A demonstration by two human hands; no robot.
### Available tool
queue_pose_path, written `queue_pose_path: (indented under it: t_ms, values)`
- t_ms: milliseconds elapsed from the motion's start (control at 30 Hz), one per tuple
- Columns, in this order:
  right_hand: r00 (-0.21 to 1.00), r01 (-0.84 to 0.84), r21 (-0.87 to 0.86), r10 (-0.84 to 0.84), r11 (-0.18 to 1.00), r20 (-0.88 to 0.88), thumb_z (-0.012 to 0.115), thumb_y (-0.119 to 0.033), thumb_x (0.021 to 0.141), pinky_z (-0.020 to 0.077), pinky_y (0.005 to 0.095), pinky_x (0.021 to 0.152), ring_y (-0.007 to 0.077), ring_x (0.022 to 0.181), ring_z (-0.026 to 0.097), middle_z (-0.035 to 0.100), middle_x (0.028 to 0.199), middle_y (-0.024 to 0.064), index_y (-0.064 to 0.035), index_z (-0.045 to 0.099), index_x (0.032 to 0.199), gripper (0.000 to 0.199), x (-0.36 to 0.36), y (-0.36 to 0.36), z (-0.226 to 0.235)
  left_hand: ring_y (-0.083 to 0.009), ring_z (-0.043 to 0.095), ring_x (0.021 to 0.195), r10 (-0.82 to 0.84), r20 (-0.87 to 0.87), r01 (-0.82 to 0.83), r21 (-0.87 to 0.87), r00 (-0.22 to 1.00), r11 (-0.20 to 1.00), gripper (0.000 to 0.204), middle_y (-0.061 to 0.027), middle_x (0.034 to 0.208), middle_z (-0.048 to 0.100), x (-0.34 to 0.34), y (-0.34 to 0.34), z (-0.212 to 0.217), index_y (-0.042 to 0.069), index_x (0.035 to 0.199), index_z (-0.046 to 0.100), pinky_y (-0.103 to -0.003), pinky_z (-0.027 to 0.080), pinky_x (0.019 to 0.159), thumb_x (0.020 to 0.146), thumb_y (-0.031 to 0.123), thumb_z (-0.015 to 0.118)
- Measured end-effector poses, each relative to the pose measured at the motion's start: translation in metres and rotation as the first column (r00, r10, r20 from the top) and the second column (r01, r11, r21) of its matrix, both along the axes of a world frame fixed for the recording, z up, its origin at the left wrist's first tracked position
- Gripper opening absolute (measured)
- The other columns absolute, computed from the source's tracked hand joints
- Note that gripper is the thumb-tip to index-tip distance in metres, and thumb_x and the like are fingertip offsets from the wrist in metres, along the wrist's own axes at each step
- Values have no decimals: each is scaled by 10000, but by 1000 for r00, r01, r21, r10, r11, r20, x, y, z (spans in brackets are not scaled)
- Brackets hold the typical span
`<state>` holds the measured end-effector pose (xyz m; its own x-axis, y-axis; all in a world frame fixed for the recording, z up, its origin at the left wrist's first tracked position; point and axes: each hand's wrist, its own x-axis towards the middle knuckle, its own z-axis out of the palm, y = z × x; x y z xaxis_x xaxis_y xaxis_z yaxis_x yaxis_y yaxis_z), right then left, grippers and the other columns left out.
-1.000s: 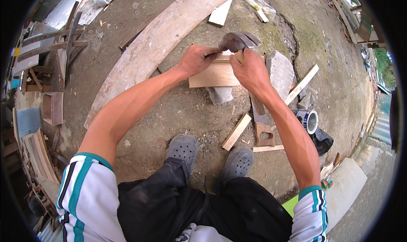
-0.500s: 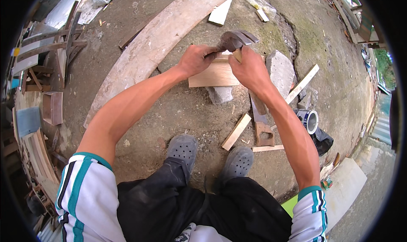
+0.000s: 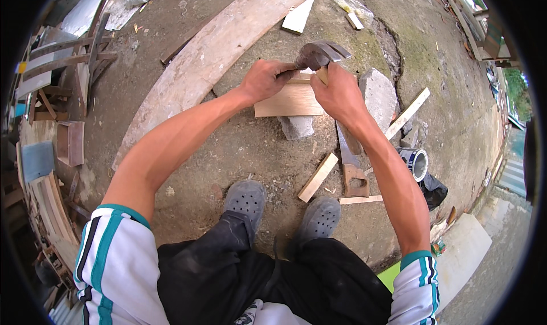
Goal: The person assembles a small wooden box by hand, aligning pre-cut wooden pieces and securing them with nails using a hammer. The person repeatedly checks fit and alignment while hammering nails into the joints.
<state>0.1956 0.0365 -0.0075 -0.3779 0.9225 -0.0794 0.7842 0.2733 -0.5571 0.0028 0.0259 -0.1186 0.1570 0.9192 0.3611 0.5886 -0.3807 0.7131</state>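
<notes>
The hammer (image 3: 319, 54) scarcely shifts within the closed fingers of the right hand (image 3: 338, 93), beside the left hand (image 3: 264, 82), whose hold is unclear, the board (image 3: 285, 104) unmoved below, suggesting a pause.

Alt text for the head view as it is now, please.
A person's right hand grips a claw hammer over a pale wooden board, the left hand close beside the hammer. A grey concrete chunk shows beneath the board; a handsaw lies on the ground nearby.

the hammer head (image 3: 313, 55) is metal, the board (image 3: 284, 105) smooth wood.
</notes>
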Motion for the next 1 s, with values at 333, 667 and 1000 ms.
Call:
queue_pose_path:
  t_ms: [333,667,1000]
  values:
    - [1000,-2,23,3,1000,-31,598,-280,944,517,518,730,504,771,650,634,799,348,131,617,856,421,-3,0,0,-323,693,744,0,-18,1,36,1000,999,183,-158,850,719,-4,-1,-2,75,1039,763,-406,546,653,896,180,718]
    - [999,-6,25,7,1000,-48,602,-274,940,516,527,728,502,763,654,637,777,343,125,622,849,410,-3,-3,-2,-333,685,712,0,-39,1,8,999,1000,180,-154,829,714,-3,-1,-2,98,1045,769,-409,536,626,897,189,721]
    - [998,-64,62,64,996,14,556,-152,925,527,541,713,502,774,654,656,826,322,108,580,976,266,-2,-1,-5,-327,693,719,7,-15,-7,-17,1000,1000,188,-160,841,716,-2,0,-4,102,1048,771,-399,544,627,893,199,727]
